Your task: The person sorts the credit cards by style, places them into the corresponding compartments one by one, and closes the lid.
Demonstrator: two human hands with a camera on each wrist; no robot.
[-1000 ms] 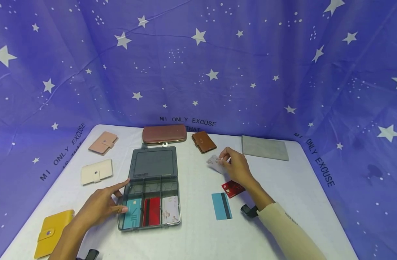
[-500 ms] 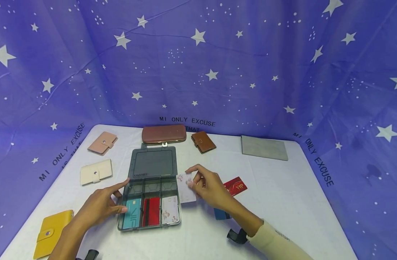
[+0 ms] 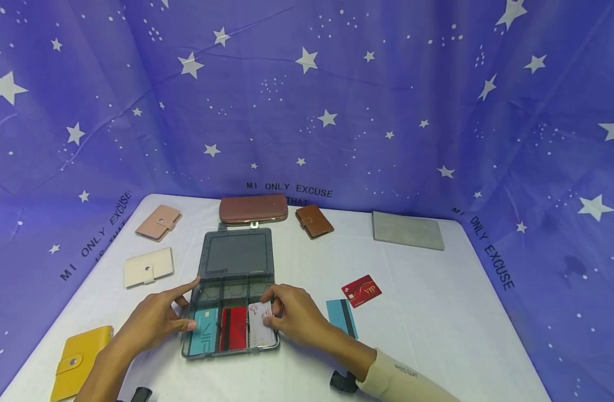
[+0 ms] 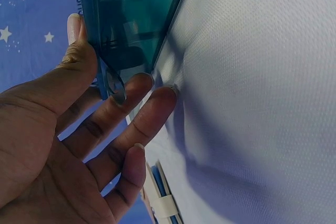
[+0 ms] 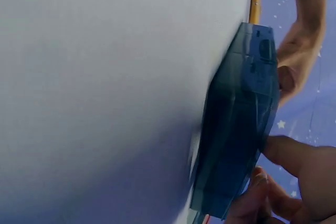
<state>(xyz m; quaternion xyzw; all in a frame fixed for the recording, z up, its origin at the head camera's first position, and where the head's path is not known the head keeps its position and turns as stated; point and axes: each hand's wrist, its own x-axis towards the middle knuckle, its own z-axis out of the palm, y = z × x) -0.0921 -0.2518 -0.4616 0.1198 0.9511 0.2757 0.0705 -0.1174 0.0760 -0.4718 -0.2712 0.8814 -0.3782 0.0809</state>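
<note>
A white card with a pink floral print (image 3: 259,322) is pinched between the thumb and fingers of my right hand (image 3: 298,315), over the right front compartment of a grey translucent box (image 3: 235,354). My left hand (image 3: 153,318) rests against the box's left side. In the left wrist view its thumb (image 4: 79,59) lies at the rim and the loosely extended fingers (image 4: 149,111) are beside the wall and latch. A teal VIP card (image 3: 204,332) sits in the left front compartment, a red card with a black stripe (image 3: 234,328) in the middle one. The box lid (image 3: 238,252) lies folded back.
On the right lie a red VIP card (image 3: 362,291) and a blue striped card (image 3: 340,316). Pink (image 3: 159,222), cream (image 3: 148,267) and yellow card holders (image 3: 82,360) line the left. A maroon wallet (image 3: 254,208), brown holder (image 3: 315,221) and grey pouch (image 3: 407,229) lie at the back.
My right hand has carried the white card leftward from beside the red VIP card to the box's right front compartment. My left hand has stayed at the box's left side.
</note>
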